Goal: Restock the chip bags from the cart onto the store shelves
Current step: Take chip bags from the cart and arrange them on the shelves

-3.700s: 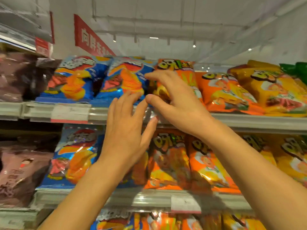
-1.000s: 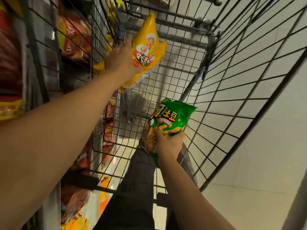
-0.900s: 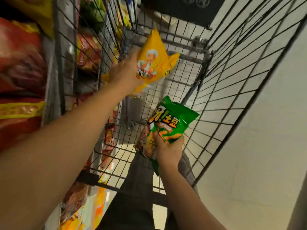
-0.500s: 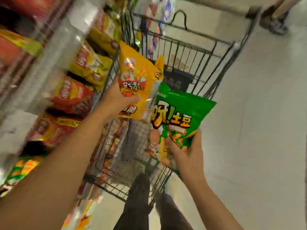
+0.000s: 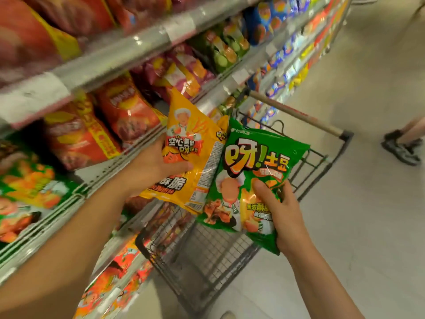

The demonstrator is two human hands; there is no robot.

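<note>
Two glossy, crinkled foil chip bags are held up above a wire cart [image 5: 207,256], one in each hand. The left hand [image 5: 151,166] clamps the yellow bag [image 5: 190,143] at its left edge, thumb lying across the printed front and fingers hidden behind. This bag is pillow-shaped with a crimped top seam; it shows a cartoon chef in a white hat and red-and-white Chinese lettering reading "空心薯条", with larger characters "酥脆" lower down and a white panel of small print along its right edge, too fine to read. The right hand [image 5: 282,212] grips the green bag [image 5: 250,178] at its lower right corner, thumb pressed on the front. Its face carries big orange-outlined characters "呀!土豆", a second chef figure, pictures of fried pieces, and "香浓酥" near the thumb. The green bag's left edge overlaps the yellow bag's right edge.

The cart is a dark metal basket of thin crossed wires with a pale, rounded handle bar [image 5: 292,113] at its far end; a few reddish packets show blurred through its mesh. It stands on a smooth, pale floor [image 5: 358,226], just beside the store shelves [image 5: 119,54] on the left. Those shelves have silvery metal front rails with white price strips, and are packed with shiny red, orange, purple, green and blue bags, their writing smeared by blur. At the right edge, a person's shoe [image 5: 401,150] is dark.
</note>
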